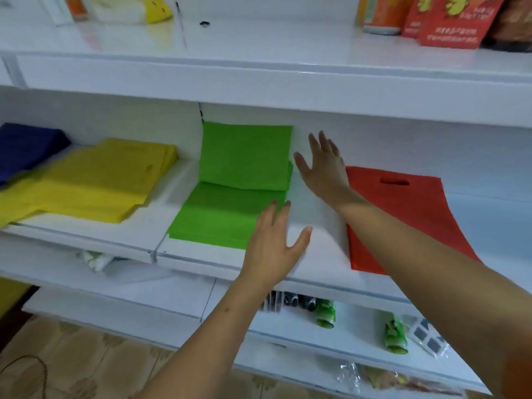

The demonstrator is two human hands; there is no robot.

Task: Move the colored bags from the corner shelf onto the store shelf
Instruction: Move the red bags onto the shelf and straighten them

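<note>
A stack of green bags (230, 197) lies on the white middle shelf (316, 254), its far half bent up against the back wall. My left hand (273, 240) is flat and open, fingertips on the green stack's near right corner. My right hand (322, 165) is open with straight fingers, just right of the green stack's upright part; whether it touches is unclear. A red bag (403, 214) with a cut-out handle lies flat to the right, partly under my right forearm. Yellow bags (95, 182) and dark blue bags (26, 148) lie further left.
The shelf above carries red snack packets (449, 21), a can (380, 15) and a yellow packet (157, 8). Below are green cans (395, 334), small packets (429, 335) and wrapped goods. Tiled floor (72, 364) lies at the lower left.
</note>
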